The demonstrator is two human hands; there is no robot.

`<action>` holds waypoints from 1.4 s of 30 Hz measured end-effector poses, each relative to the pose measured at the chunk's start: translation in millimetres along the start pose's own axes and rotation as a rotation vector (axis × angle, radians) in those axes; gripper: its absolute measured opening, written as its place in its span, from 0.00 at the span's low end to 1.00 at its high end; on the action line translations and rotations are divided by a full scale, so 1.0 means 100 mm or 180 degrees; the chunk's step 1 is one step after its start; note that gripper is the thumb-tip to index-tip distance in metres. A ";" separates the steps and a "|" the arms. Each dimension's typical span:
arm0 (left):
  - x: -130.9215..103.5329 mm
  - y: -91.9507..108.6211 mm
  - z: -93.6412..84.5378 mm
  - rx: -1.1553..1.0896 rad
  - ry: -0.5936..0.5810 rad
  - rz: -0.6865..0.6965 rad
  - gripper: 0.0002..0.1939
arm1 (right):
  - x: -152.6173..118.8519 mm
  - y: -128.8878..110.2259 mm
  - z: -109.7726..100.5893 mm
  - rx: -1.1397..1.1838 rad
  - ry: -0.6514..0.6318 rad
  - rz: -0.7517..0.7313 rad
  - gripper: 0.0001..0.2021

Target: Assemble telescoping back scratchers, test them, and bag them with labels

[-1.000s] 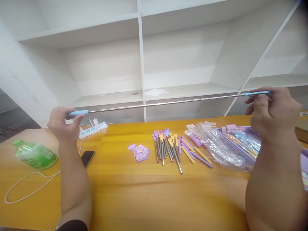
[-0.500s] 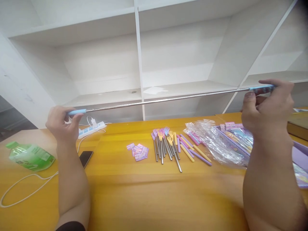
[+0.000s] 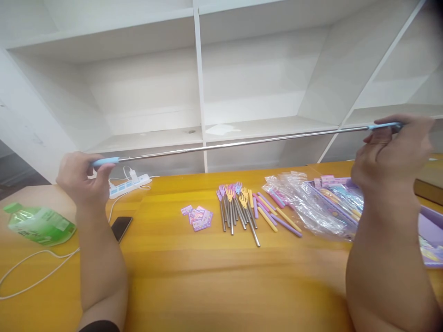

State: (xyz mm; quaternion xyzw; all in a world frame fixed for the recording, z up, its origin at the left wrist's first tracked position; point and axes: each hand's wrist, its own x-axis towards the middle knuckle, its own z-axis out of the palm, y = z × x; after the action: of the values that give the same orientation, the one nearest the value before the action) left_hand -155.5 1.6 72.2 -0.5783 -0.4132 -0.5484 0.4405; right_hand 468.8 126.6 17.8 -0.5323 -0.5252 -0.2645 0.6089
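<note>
Stretched between my hands above the table is a long telescopic back scratcher (image 3: pixel 214 146), its thin metal rod extended and tilted slightly up to the right. My left hand (image 3: pixel 84 177) is closed around its light blue handle. At the far end, my right hand (image 3: pixel 394 152) grips the blue head, which is mostly covered by the fingers and a little blurred. Below the rod lies a pile of back scratchers (image 3: pixel 237 205) with purple, yellow and blue hand-shaped heads and short metal rods. Loose purple and yellow handles (image 3: pixel 277 216) lie beside them.
Small printed cards (image 3: pixel 199 217) lie left of the pile. Clear plastic bags (image 3: pixel 304 207) and a purple tray (image 3: pixel 332 205) of packaged items are at right. A phone (image 3: pixel 122 228), power strip (image 3: pixel 129 186), green bottle (image 3: pixel 39 226) and white cable are left. White shelving (image 3: pixel 200 92) stands behind.
My hands have spread slightly farther apart, the right one moving right and the left one left, with the back scratcher still held between them. The view has shifted slightly.
</note>
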 end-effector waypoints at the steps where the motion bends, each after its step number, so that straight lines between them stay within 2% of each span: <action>1: 0.00 0.01 -0.01 -0.0018 0.0010 0.0039 0.33 | 0.01 0.01 0.01 0.0011 0.0041 -0.0096 0.13; 3: 0.00 0.06 0.00 -0.0085 -0.0038 0.0154 0.31 | 0.01 0.00 0.03 0.0026 0.0089 -0.0284 0.12; 5: -0.03 0.17 0.04 -0.0155 -0.0241 0.0301 0.30 | -0.04 -0.09 0.05 0.0097 0.0005 -0.0353 0.12; 8: -0.13 0.43 0.17 -0.0156 -0.0646 0.0417 0.28 | -0.18 -0.38 0.08 0.0322 -0.0249 -0.0477 0.13; 11: -0.24 0.66 0.33 -0.0224 -0.0871 0.0432 0.26 | -0.34 -0.69 0.11 0.0522 -0.0599 -0.0687 0.11; 14: -0.31 0.77 0.43 -0.0276 -0.0839 0.0551 0.22 | -0.42 -0.85 0.13 0.0576 -0.0908 -0.0736 0.10; 19: -0.30 0.75 0.43 -0.0298 -0.0639 0.0843 0.14 | -0.43 -0.81 0.16 0.0450 -0.1149 -0.0703 0.09; 23: -0.30 0.75 0.41 -0.0182 -0.0685 0.0740 0.18 | -0.41 -0.79 0.14 0.0449 -0.1119 -0.0715 0.09; 26: -0.34 0.86 0.42 -0.0122 -0.0828 0.0694 0.20 | -0.46 -0.88 0.14 0.0501 -0.1201 -0.0782 0.08; 32: -0.41 1.19 0.47 -0.0173 -0.0963 0.0901 0.16 | -0.72 -1.18 0.20 0.0635 -0.1469 -0.1075 0.09; 38: -0.37 1.15 0.46 -0.0214 -0.0842 0.0946 0.15 | -0.69 -1.19 0.13 0.0665 -0.1479 -0.1135 0.10; 40: -0.39 1.20 0.46 -0.0258 -0.0787 0.0948 0.13 | -0.71 -1.24 0.09 0.0655 -0.1445 -0.1090 0.11; 42: -0.44 1.33 0.48 -0.0356 -0.0833 0.0941 0.12 | -0.79 -1.35 0.05 0.0704 -0.1492 -0.1261 0.13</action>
State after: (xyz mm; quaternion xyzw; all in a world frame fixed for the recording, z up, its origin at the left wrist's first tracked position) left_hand -17.6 12.1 20.6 -0.7225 -0.3465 -0.4200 0.4260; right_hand 323.4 72.6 -5.7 -0.3968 -0.7701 -0.1895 0.4622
